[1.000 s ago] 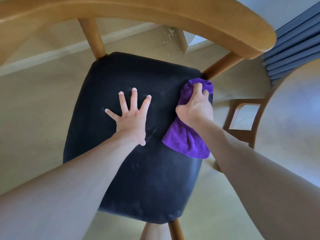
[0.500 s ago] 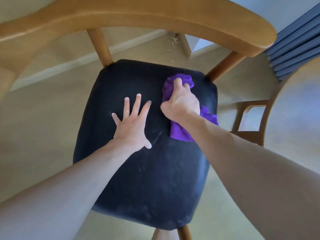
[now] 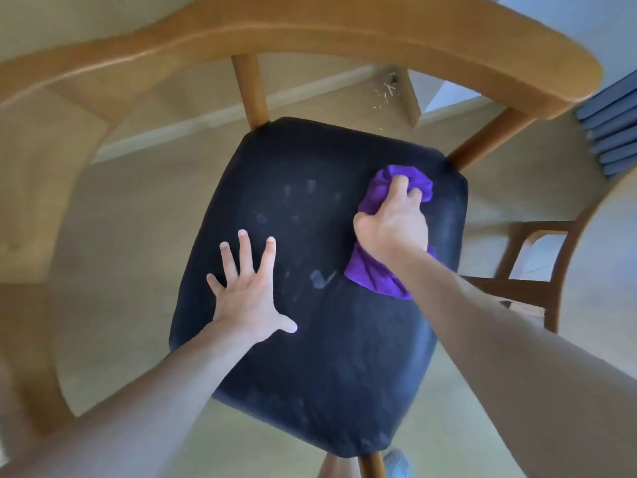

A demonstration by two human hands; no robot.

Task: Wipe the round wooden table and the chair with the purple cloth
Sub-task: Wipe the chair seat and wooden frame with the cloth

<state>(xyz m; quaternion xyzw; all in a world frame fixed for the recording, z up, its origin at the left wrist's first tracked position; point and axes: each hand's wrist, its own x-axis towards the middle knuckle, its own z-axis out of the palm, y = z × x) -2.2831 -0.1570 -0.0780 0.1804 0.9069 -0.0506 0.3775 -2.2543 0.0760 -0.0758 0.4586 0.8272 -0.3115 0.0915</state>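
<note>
I look straight down on a wooden chair with a black padded seat [image 3: 310, 374] and a curved wooden backrest [image 3: 310, 32] across the top. My right hand [image 3: 394, 225] grips the bunched purple cloth [image 3: 375, 277] and presses it on the seat's far right part, near the rear right post. My left hand [image 3: 246, 294] lies flat with fingers spread on the seat's left middle. A pale handprint shows on the seat beyond my left fingers. At the right edge curves the round wooden table [image 3: 613, 270], only partly in view.
A second wooden chair [image 3: 531, 288] stands under the table at the right. Beige carpet [image 3: 120, 270] surrounds the chair. A blue slatted panel [image 3: 613, 132] sits at the upper right, and a pale skirting board runs along the far wall.
My right hand has swept the cloth from the seat's back middle toward the right rear corner. My left hand has slid nearer and to the left, leaving a handprint.
</note>
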